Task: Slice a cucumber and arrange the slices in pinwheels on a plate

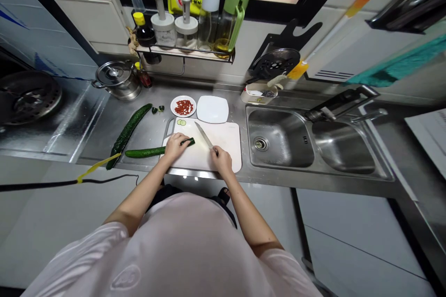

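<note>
My left hand (pixel 176 147) is closed over a long green cucumber (pixel 144 152), whose cut end sticks out past my fingers on the white cutting board (pixel 230 148). In my right hand (pixel 222 161) is a kitchen knife (pixel 205 135), gripped by the handle, its blade slanting up and left over the board, apart from the cucumber. Two pale cucumber slices (pixel 181 122) rest at the board's upper left corner. Another whole cucumber (pixel 129 132) lies on the counter to the left, with small dark green end pieces (pixel 157 109) near its top.
Behind the board stand a plate of chopped red pieces (pixel 184 106) and a white square plate (pixel 212 109). A steel pot (pixel 118 81) is at the back left. The double sink (pixel 282 137) lies right. Above hangs a condiment shelf (pixel 188 53); a black cord (pixel 45 185) crosses at left.
</note>
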`<state>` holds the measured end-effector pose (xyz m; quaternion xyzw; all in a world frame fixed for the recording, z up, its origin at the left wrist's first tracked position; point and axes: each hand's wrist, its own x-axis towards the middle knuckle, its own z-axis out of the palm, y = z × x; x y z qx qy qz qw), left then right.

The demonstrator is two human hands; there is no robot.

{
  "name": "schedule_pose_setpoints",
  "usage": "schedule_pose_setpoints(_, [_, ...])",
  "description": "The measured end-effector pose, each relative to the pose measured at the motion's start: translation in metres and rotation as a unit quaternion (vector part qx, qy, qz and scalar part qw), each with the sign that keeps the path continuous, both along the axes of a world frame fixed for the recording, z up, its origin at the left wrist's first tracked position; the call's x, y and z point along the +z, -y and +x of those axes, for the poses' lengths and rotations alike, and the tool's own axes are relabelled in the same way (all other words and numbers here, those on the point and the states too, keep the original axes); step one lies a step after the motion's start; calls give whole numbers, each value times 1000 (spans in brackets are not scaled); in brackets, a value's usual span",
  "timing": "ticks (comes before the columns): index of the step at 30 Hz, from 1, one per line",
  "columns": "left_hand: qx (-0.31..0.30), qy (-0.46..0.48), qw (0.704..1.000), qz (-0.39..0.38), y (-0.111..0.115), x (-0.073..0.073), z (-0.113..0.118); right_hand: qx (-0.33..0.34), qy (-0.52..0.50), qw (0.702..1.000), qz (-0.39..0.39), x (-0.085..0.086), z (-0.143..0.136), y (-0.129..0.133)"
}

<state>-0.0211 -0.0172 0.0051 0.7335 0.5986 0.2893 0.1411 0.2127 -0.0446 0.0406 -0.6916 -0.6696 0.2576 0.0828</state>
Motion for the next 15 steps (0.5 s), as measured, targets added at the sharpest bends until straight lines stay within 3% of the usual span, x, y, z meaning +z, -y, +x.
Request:
schedule_pose_setpoints(5, [-47,-18,999,0,-1,1,4,72,44,996,-26,6,-14,-2])
schedule_pose_setpoints(15, [-76,-41,996,3,-3,-6,8,125,92,986,-67,16,-32,-2])
